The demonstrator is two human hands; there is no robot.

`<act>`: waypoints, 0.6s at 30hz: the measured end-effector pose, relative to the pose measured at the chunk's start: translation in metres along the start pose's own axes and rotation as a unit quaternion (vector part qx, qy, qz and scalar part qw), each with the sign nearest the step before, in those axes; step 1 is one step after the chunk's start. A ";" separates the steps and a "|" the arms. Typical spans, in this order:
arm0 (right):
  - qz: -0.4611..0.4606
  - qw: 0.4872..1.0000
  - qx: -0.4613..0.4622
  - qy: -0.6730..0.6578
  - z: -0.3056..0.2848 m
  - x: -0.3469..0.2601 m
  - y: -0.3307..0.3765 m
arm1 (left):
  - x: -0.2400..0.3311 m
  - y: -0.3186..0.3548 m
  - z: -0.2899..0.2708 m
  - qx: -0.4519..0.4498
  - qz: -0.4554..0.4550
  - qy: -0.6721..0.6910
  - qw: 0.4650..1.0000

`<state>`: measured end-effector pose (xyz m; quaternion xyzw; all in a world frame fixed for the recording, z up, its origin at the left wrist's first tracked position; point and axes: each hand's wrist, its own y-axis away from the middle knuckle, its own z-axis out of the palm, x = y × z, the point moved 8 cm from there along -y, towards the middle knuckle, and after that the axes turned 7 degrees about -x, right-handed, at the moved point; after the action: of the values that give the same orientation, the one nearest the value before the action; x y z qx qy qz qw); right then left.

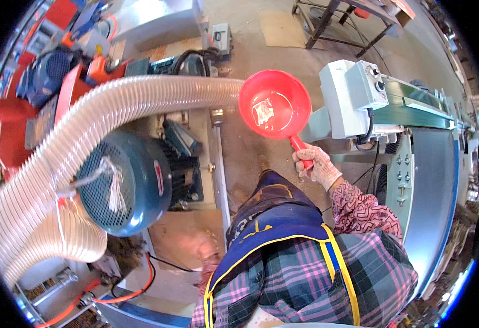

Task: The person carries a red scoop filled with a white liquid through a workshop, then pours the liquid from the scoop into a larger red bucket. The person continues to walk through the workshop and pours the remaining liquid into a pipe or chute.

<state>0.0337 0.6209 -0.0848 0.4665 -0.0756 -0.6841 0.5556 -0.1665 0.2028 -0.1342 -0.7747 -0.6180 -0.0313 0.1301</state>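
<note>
A red plastic water dipper (283, 123) is held out in front of me by its short handle. Wrapped round that handle is my right hand (320, 165), in a pale knitted glove. A whitish patch, perhaps glare or a little liquid, shows in the dipper's bowl. Down at the left, beside a brown board (176, 232), my left hand (200, 246) is smeared by motion. Its fingers cannot be made out, and nothing is visibly held in it.
A ribbed clear hose (135, 90) arches across the left, above a large blue motor (127, 180). To the right stands a grey control box (354, 98) with knobs, beside a green conveyor belt (414, 112). A metal-legged table (338, 24) is at the back.
</note>
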 end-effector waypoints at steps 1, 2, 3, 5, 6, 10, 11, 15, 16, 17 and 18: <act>-0.005 1.000 0.004 -0.012 -0.002 -0.012 -0.007 | 0.044 0.005 0.018 -0.076 0.032 0.074 0.994; -0.019 1.000 0.000 -0.017 -0.003 -0.023 -0.019 | 0.081 0.000 0.032 -0.146 0.061 0.130 0.979; -0.040 0.999 0.013 -0.025 -0.019 -0.036 -0.026 | 0.127 -0.010 0.048 -0.211 0.097 0.167 0.958; -0.061 0.998 0.002 -0.026 -0.021 -0.061 -0.052 | 0.192 -0.039 0.054 -0.257 0.149 0.148 0.943; -0.067 0.997 0.011 -0.028 -0.017 -0.070 -0.060 | 0.215 -0.051 0.059 -0.284 0.184 0.121 0.933; -0.074 0.996 -0.008 -0.058 -0.002 -0.124 -0.095 | 0.300 -0.131 0.055 -0.229 0.230 0.123 0.938; -0.080 0.993 -0.012 -0.082 -0.002 -0.134 -0.105 | 0.319 -0.150 0.055 -0.231 0.239 0.105 0.937; -0.076 0.981 -0.019 -0.178 0.010 -0.181 -0.116 | 0.376 -0.199 0.074 -0.241 0.287 0.044 0.926; -0.111 0.972 -0.029 -0.206 0.011 -0.196 -0.109 | 0.392 -0.207 0.087 -0.227 0.324 0.015 0.918; -0.122 0.969 -0.020 -0.213 0.003 -0.200 -0.118 | 0.407 -0.214 0.100 -0.211 0.364 -0.013 0.907; -0.122 0.974 -0.017 -0.192 0.013 -0.217 -0.112 | 0.420 -0.223 0.111 -0.187 0.405 -0.038 0.894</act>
<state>-0.0645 0.8375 -0.0270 0.3225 -0.1119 -0.8249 0.4506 -0.2956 0.6732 -0.1170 -0.9686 -0.2376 -0.0615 -0.0397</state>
